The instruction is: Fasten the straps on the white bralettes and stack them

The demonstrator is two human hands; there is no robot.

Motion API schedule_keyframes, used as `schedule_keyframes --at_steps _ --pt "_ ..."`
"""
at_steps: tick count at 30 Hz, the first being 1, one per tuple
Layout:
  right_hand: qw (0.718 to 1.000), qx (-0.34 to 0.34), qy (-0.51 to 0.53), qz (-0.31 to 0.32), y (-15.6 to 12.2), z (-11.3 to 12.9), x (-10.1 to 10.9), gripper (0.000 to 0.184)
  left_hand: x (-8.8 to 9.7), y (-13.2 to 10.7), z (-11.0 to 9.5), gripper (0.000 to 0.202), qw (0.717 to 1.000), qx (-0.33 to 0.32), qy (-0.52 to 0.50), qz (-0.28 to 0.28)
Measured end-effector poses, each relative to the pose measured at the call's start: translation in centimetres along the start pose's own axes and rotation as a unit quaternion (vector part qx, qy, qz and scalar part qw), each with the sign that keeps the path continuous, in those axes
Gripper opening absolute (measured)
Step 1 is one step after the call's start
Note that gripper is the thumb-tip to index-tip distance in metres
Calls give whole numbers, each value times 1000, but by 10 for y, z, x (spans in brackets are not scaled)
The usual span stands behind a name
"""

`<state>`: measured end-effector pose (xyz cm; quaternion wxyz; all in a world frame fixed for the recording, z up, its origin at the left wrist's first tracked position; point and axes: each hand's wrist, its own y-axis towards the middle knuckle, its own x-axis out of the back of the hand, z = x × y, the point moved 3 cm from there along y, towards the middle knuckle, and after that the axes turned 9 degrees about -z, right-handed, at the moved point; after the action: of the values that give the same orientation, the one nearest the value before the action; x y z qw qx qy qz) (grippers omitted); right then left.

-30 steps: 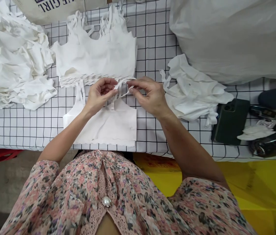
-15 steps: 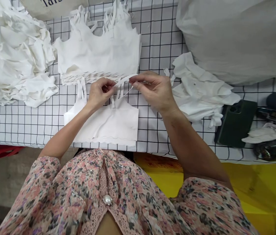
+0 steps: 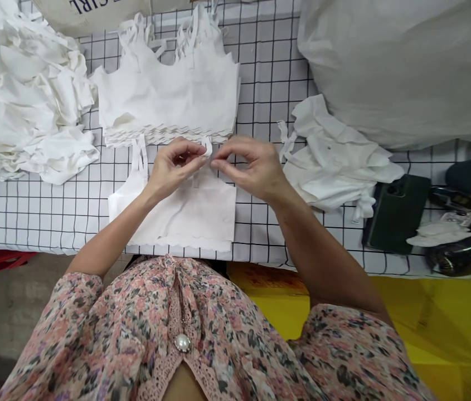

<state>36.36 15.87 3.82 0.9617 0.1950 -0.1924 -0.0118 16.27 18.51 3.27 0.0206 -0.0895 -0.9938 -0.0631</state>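
A white strappy crop top (image 3: 180,217) lies flat in front of me, its hem toward the table's near edge. My left hand (image 3: 179,164) is closed over its right-side strap (image 3: 209,146), pinching it between thumb and fingertips. My right hand (image 3: 252,167) is close beside it, with thumb and index finger drawn together near the same strap. It is slightly blurred, and what its fingertips hold is too small to make out. The other strap (image 3: 139,156) stands up free at the left. Just beyond lies a neat stack of similar white tops (image 3: 172,94).
A heap of white garments (image 3: 22,94) fills the left side. To the right are a loose white top (image 3: 331,150), a dark green phone (image 3: 398,214) and a dark pouch (image 3: 465,245). A large pale bag (image 3: 406,72) sits at the back right of the checked tablecloth (image 3: 264,223).
My right hand has come slightly lower and its fingertips nearer to my left hand's. The strap stretched between the hands is now drawn in to the left fingertips. The view has shifted slightly.
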Motion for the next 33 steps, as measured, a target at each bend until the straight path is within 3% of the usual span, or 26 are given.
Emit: schedule_keyframes --at_steps 3,8,13,18,28,33 --pt "998 -10 -10 63 -10 2 -14 10 -2 -3 -4 21 1000 -5 -17 2" --pt "997 -23 -34 64 -21 -2 -27 7 -1 -11 -8 26 999 20 -38 27" --pt "997 -64 -22 32 -24 -2 -21 15 13 -32 -7 34 991 27 118 60" --pt "996 -86 -8 27 -28 -1 -18 15 9 -51 3 10 964 16 250 90" --pt "989 -64 -70 112 -35 6 -18 17 4 -57 14 11 970 11 222 95" --pt "982 -24 -104 156 -33 9 -21 20 3 -61 12 17 959 20 257 122"
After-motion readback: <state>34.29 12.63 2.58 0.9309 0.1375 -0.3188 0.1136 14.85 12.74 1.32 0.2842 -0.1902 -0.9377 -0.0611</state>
